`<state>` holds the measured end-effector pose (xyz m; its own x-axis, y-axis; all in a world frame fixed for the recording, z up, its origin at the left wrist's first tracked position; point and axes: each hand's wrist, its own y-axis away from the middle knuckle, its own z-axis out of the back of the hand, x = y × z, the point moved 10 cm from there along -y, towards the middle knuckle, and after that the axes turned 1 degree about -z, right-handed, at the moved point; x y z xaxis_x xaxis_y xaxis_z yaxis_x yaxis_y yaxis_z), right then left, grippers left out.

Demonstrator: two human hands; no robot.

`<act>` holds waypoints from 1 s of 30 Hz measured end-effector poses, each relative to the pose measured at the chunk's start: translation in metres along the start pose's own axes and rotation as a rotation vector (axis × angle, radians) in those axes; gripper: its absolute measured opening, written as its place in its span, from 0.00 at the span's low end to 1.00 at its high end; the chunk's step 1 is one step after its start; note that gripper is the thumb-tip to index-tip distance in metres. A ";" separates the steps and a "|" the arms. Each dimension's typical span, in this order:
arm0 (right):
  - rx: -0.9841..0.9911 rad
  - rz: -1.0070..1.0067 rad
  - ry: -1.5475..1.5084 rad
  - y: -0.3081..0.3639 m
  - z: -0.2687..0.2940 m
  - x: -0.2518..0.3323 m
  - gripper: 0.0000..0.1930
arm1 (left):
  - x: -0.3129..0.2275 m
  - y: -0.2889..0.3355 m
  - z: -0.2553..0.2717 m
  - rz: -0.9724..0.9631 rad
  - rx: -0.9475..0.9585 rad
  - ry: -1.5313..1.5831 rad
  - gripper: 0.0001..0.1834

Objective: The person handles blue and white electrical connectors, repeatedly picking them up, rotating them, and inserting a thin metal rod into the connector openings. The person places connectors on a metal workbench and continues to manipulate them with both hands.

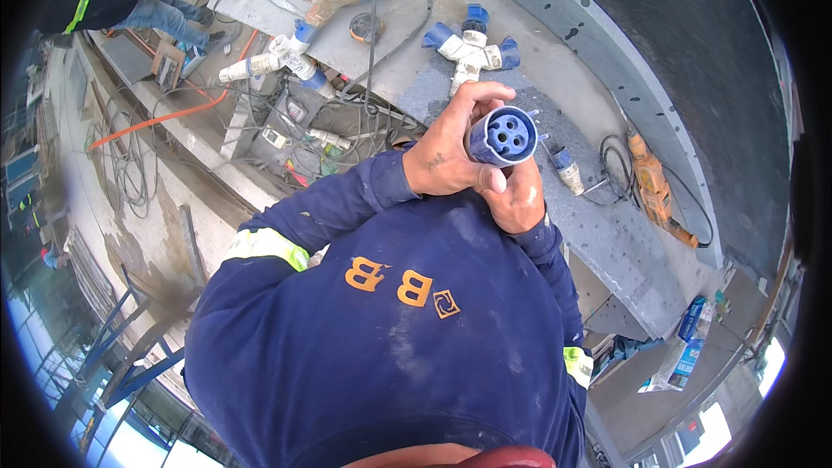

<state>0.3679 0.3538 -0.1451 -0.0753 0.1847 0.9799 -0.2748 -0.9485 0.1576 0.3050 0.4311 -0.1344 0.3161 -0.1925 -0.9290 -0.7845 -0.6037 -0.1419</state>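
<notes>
Between my two hands is a round blue industrial power connector socket (508, 134), its open face with several contact holes turned toward me. My left hand (444, 154) is closed round its left side, with the index finger over the top and the thumb below. From underneath, my right hand (520, 199) grips it as well; part of those fingers is hidden behind the connector. Just beyond my hands lies a white and blue multi-way socket adapter (471, 54) on the grey slab. To the right of the connector rests a smaller blue and white plug (565, 170).
An orange power drill (652, 184) with a black cable lies at the right. More blue and white adapters (290, 61) and tangled cables (282, 113) are at the left. Another person (130, 9) stands far left. A blue and white bag (680, 347) sits at lower right.
</notes>
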 end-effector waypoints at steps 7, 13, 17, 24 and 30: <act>0.000 -0.072 -0.406 -0.006 -0.004 -0.027 0.30 | 0.002 -0.007 0.004 0.077 0.200 0.067 0.38; 0.022 -0.045 -0.531 -0.007 -0.005 -0.033 0.31 | 0.010 -0.006 0.014 0.095 0.172 -0.009 0.33; 0.004 -0.076 -0.572 -0.009 -0.003 -0.044 0.32 | 0.011 -0.010 0.015 0.105 0.132 -0.084 0.31; -0.044 -0.072 -0.747 -0.010 0.003 -0.043 0.31 | 0.017 -0.010 0.024 0.117 0.086 -0.107 0.28; -0.051 -0.045 -0.911 -0.011 0.022 -0.051 0.27 | 0.056 0.011 0.023 0.448 0.205 -0.036 0.27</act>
<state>0.3958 0.3491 -0.1936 0.7165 -0.0738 0.6936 -0.3028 -0.9287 0.2140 0.3016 0.4318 -0.1957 -0.0924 -0.3692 -0.9247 -0.9291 -0.3021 0.2134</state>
